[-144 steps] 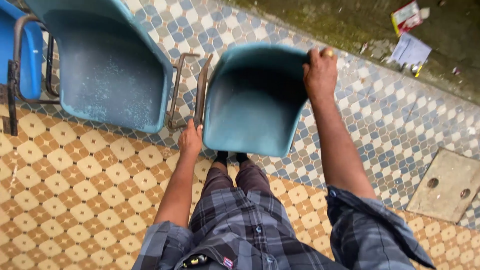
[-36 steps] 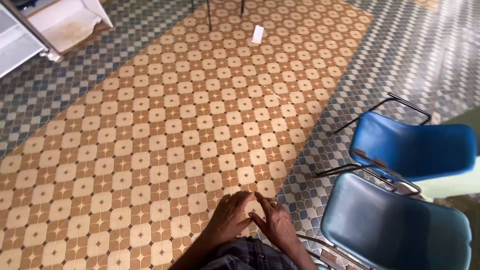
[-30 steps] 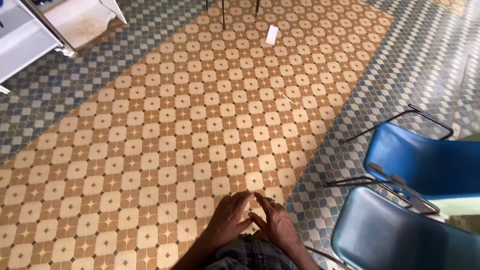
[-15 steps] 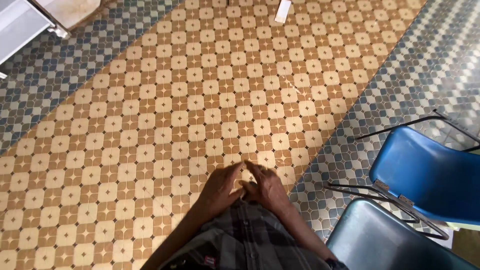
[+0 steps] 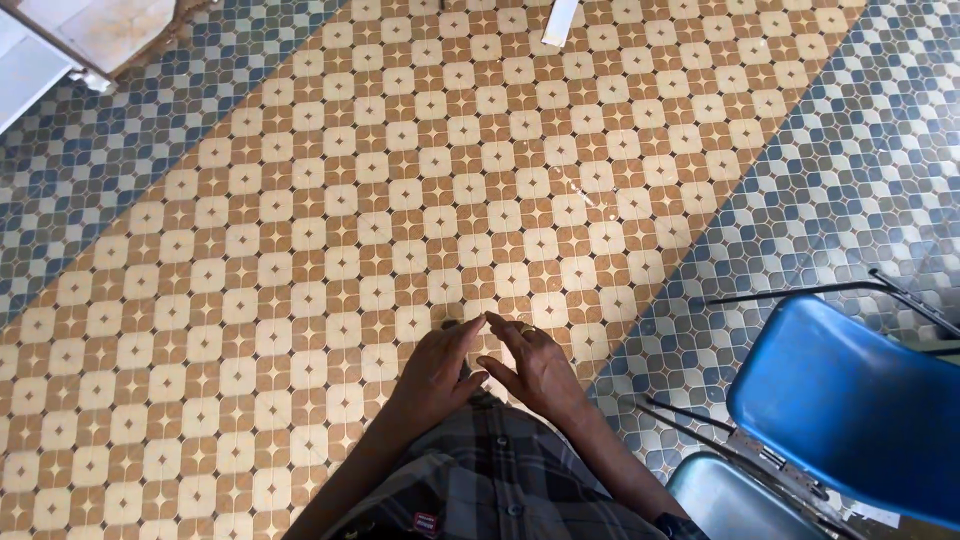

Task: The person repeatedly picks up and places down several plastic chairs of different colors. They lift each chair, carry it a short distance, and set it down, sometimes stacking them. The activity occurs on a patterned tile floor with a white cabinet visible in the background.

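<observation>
Standing over the tan patterned floor (image 5: 330, 230), the person holds both hands together before the plaid shirt (image 5: 490, 480). Left hand (image 5: 435, 375) and right hand (image 5: 540, 370) are open, empty, fingertips touching. Right of the hands: a blue chair (image 5: 850, 400) and a teal chair (image 5: 735, 500).

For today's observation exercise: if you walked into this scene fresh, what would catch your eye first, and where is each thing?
First, the two hands at the bottom centre: the left hand and right hand meet at the fingertips, holding nothing, above a plaid shirt. Around them spreads the patterned tan tile floor, bordered by blue-grey tiles. At the lower right stands a bright blue chair, with a duller grey-blue chair beside it.
</observation>
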